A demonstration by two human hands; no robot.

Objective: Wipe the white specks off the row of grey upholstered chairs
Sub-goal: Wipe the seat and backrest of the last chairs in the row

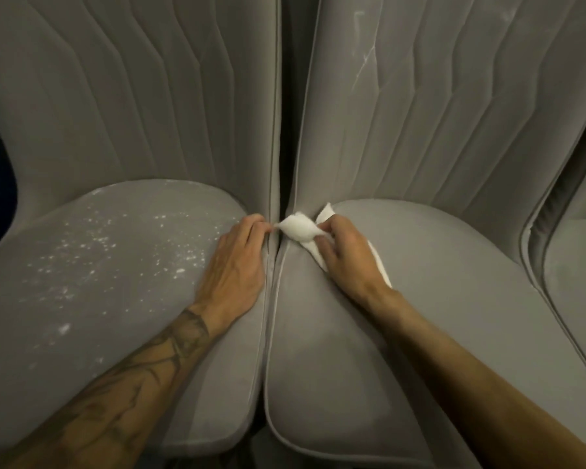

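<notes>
Grey velvety quilted chairs (pixel 437 299), scattered white specks (pixel 92 247), crumpled cloth (pixel 300 229)

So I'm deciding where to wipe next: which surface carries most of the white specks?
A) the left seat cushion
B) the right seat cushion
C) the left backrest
A: the white specks are scattered across the left seat cushion, while the right seat cushion, beside which the right hand grips the white cloth, looks clean.
</notes>
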